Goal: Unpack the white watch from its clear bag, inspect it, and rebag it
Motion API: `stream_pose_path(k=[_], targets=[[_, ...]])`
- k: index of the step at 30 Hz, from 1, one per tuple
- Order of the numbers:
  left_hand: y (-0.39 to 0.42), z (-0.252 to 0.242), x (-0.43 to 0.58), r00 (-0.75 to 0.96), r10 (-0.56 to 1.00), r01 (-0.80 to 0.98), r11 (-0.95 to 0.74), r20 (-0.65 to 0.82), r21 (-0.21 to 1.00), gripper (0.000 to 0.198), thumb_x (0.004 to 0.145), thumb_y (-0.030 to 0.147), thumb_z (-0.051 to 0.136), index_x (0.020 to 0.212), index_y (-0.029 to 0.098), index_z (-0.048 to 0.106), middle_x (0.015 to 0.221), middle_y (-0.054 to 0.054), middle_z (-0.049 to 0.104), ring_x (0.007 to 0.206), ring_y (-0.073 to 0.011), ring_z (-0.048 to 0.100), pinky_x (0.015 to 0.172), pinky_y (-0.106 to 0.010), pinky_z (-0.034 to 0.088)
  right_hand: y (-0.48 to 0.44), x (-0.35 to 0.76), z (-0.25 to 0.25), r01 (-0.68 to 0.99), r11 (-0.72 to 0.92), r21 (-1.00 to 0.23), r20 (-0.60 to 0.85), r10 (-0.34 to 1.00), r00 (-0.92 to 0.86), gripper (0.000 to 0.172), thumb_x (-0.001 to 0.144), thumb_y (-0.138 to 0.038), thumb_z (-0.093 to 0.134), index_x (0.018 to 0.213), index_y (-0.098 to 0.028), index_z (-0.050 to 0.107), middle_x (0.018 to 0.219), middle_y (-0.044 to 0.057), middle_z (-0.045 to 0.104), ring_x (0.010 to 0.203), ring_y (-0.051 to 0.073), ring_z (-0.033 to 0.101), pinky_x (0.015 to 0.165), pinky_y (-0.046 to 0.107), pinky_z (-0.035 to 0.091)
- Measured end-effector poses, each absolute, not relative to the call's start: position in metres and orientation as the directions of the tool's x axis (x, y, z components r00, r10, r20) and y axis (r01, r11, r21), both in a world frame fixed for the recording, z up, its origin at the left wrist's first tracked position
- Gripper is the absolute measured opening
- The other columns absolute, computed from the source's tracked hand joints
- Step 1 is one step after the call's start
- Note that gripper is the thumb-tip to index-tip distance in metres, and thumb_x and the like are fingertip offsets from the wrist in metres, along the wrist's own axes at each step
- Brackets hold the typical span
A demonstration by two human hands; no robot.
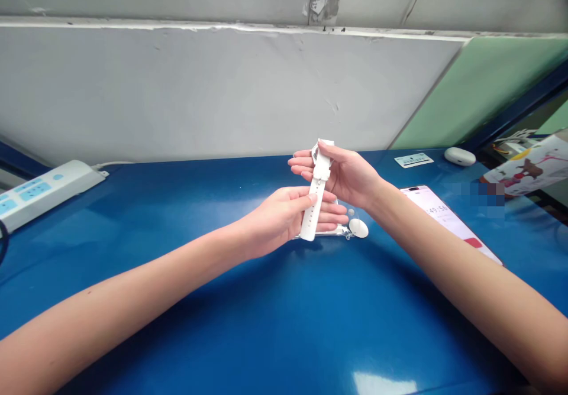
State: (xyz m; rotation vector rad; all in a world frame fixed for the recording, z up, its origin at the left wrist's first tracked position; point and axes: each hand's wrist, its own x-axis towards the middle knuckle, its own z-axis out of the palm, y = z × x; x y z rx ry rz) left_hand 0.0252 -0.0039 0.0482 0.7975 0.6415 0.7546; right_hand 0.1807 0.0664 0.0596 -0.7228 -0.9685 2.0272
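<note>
A white watch strap [314, 209] with a row of holes and a buckle is held up above the blue table [177, 300]. My left hand [284, 214] grips its lower, holed end, thumb on top and fingers stretched out beneath. Near the buckle, my right hand [350, 170] pinches the upper end under its thumb. Behind my left fingers lies a clear plastic piece, largely hidden, with a white oval disc [358, 228] at its right end.
A white power strip [48, 188] lies at the far left. On the right are a phone [444, 220] with a lit screen, a small card [413, 161], a white earbud case [460, 156] and a printed bag [528, 167]. A grey wall panel [199, 93] rises behind the table.
</note>
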Motion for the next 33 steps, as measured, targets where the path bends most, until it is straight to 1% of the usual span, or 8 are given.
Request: stream_pose_path(k=[3, 5, 11, 17, 20, 23, 27, 33], targets=[[-0.0041, 0.0483, 0.0245, 0.578, 0.786, -0.352, 0.481, -0.217, 0.803, 0.020, 0.100, 0.012, 0.050, 0.099, 0.005, 0.068, 0.102, -0.020, 0.075, 0.095, -0.0273, 0.075, 0.096, -0.044, 0.054, 0.0676, 0.1833, 0.0594, -0.363, -0.422, -0.831, -0.163, 0.809, -0.565, 0.037, 0.102, -0.024, 0.039, 0.098, -0.005, 0.070, 0.094, 0.016, 0.078, 0.078, 0.017, 0.076, 0.076, 0.023, 0.062], [-0.0047, 0.0469, 0.0243, 0.589, 0.775, -0.353, 0.500, -0.228, 0.791, 0.017, 0.099, 0.011, 0.051, 0.101, 0.005, 0.067, 0.104, -0.021, 0.075, 0.096, -0.0283, 0.075, 0.098, -0.047, 0.053, 0.0672, 0.1844, 0.0592, -0.339, -0.434, -0.835, -0.154, 0.774, -0.614, 0.038, 0.102, -0.025, 0.039, 0.101, -0.005, 0.071, 0.097, 0.016, 0.078, 0.080, 0.017, 0.076, 0.079, 0.024, 0.062], [-0.0037, 0.0470, 0.0214, 0.639, 0.724, -0.340, 0.570, -0.262, 0.748, 0.021, 0.098, 0.008, 0.051, 0.114, 0.003, 0.063, 0.120, -0.024, 0.069, 0.110, -0.0308, 0.070, 0.105, -0.047, 0.048, 0.0671, 0.1848, 0.0590, -0.341, -0.465, -0.817, -0.139, 0.732, -0.667, 0.051, 0.103, -0.039, 0.033, 0.106, -0.004, 0.071, 0.107, 0.017, 0.077, 0.093, 0.020, 0.075, 0.088, 0.027, 0.060], [-0.0022, 0.0485, 0.0194, 0.691, 0.679, -0.338, 0.606, -0.248, 0.720, 0.023, 0.098, 0.008, 0.050, 0.115, 0.001, 0.063, 0.123, -0.026, 0.067, 0.118, -0.0327, 0.066, 0.108, -0.048, 0.046, 0.0664, 0.1833, 0.0590, -0.348, -0.454, -0.820, -0.130, 0.740, -0.659, 0.064, 0.103, -0.051, 0.026, 0.104, -0.005, 0.071, 0.107, 0.018, 0.077, 0.096, 0.022, 0.074, 0.090, 0.030, 0.059], [-0.0033, 0.0481, 0.0206, 0.671, 0.697, -0.346, 0.594, -0.251, 0.726, 0.017, 0.096, 0.009, 0.055, 0.110, 0.005, 0.065, 0.122, -0.024, 0.068, 0.120, -0.0317, 0.064, 0.109, -0.046, 0.046, 0.0648, 0.1813, 0.0582, -0.343, -0.463, -0.817, -0.135, 0.733, -0.667, 0.060, 0.105, -0.045, 0.025, 0.104, -0.006, 0.071, 0.108, 0.016, 0.077, 0.095, 0.020, 0.074, 0.091, 0.029, 0.058], [-0.0045, 0.0472, 0.0213, 0.666, 0.705, -0.352, 0.584, -0.243, 0.731, 0.013, 0.098, 0.013, 0.057, 0.105, 0.008, 0.066, 0.121, -0.021, 0.070, 0.116, -0.0296, 0.067, 0.105, -0.043, 0.050, 0.0632, 0.1798, 0.0581, -0.349, -0.463, -0.815, -0.129, 0.732, -0.670, 0.058, 0.106, -0.042, 0.025, 0.104, -0.008, 0.071, 0.109, 0.014, 0.077, 0.096, 0.018, 0.074, 0.091, 0.028, 0.058], [-0.0040, 0.0445, 0.0200, 0.721, 0.662, -0.338, 0.595, -0.207, 0.729, 0.019, 0.099, 0.012, 0.054, 0.114, 0.008, 0.066, 0.127, -0.021, 0.067, 0.116, -0.0290, 0.067, 0.102, -0.042, 0.052, 0.0622, 0.1804, 0.0585, -0.341, -0.455, -0.822, -0.129, 0.733, -0.667, 0.059, 0.105, -0.045, 0.025, 0.103, -0.010, 0.072, 0.111, 0.014, 0.077, 0.100, 0.019, 0.073, 0.093, 0.029, 0.057], [-0.0015, 0.0419, 0.0166, 0.760, 0.631, -0.338, 0.592, -0.159, 0.732, 0.026, 0.101, 0.015, 0.052, 0.122, 0.007, 0.065, 0.134, -0.021, 0.063, 0.123, -0.0311, 0.062, 0.107, -0.045, 0.047, 0.0629, 0.1830, 0.0561, -0.302, -0.459, -0.836, -0.156, 0.725, -0.671, 0.058, 0.104, -0.048, 0.026, 0.106, -0.012, 0.071, 0.115, 0.013, 0.075, 0.097, 0.020, 0.073, 0.093, 0.033, 0.057]])
